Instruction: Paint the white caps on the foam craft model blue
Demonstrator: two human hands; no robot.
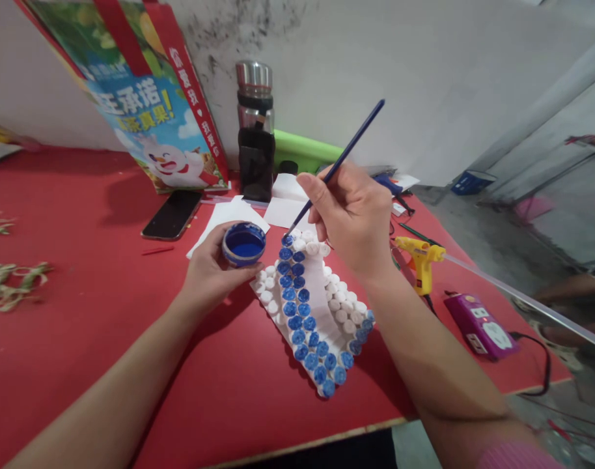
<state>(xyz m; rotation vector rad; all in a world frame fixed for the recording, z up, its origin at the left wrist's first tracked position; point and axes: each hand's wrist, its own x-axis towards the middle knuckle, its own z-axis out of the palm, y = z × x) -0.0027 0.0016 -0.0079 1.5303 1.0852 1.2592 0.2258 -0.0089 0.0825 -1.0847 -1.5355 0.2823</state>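
Observation:
In my left hand (212, 264) is a small open jar of blue paint (243, 244), fingers wrapped round its side. My right hand (353, 212) grips a thin dark blue paintbrush (353, 143), its handle slanting up to the right. The brush tip meets a blue roll at the far end of a craft piece (321, 306) lying on the table. Small round white rolls cover much of this piece. A double row down its left side and the near edge are blue, while a smooth white strip curves through the middle.
Behind stand a printed bag (170, 130), a steel-topped bottle (255, 130) and a black phone (172, 215). White paper (229, 215) lies beyond the jar. To the right are a yellow glue gun (421, 260) with a long clear stick and a purple power strip (480, 326) near the red table's (219, 404) edge.

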